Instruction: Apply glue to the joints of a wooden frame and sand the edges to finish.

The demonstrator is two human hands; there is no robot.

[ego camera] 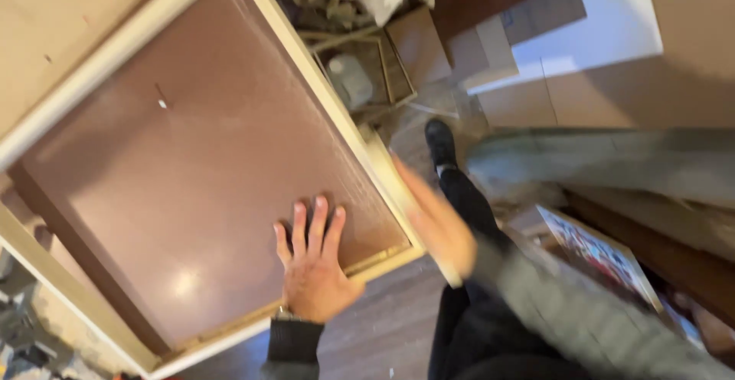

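Your left hand (314,261) lies flat with fingers spread open, palm down on the brown backing board (191,165) of a large cream-framed panel (306,66) that fills the left and centre of the frame, the hand sitting near the panel's lower right corner. Your right hand (432,219), blurred at centre right, rests open with fingers extended along the frame's right edge, gripping nothing that can be made out. Your dark trouser leg and black shoe (440,142) stand just right of the panel, with a colourful picture (597,253) at lower right and clutter in a small frame (360,73) at top centre.
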